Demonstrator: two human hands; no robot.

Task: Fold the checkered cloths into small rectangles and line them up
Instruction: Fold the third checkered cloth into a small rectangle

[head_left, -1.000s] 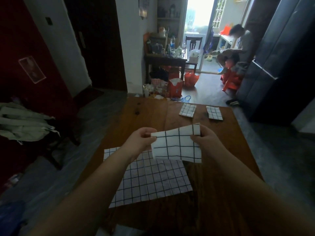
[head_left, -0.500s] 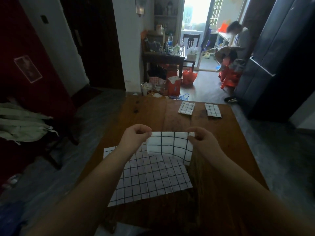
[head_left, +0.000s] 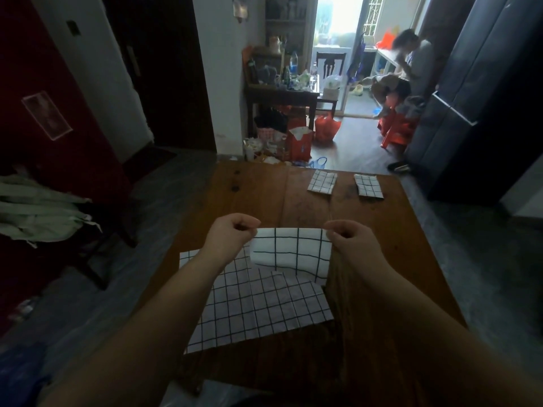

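Pinching with the left hand (head_left: 232, 236), fingers curled tight, the upper left corner of a partly folded checkered cloth (head_left: 289, 251). Holding that cloth stretched and raised clear of the counter (head_left: 264, 198), with its lower edge hanging loose and uneven above an unfolded checkered cloth (head_left: 258, 312) lying flat at the near end. Pinching with the right hand (head_left: 349, 239), likewise clamped on the fabric, the upper right corner. Noting, at the far end and right of centre, well apart from both hands, the left folded rectangle (head_left: 321, 181) and the right folded rectangle (head_left: 368, 186), lying side by side with a gap between.

Judging the hazards:
- Risking a skewed fold, by bringing down layers already hanging out of step at the lower right.
- Risking a lost corner, by relying on a thin fingertip pinch on limp fabric.
- Risking a rumpled or shifted flat cloth, by dragging the hanging edge across it.
- Risking a crooked row, by setting this piece out of line with the two rectangles.

Finding no readable brand, label or writing. Recording the pale poster (head_left: 47, 114) on the red wall as too dim, and the print on the orange carton (head_left: 300, 142) on the floor as too small.
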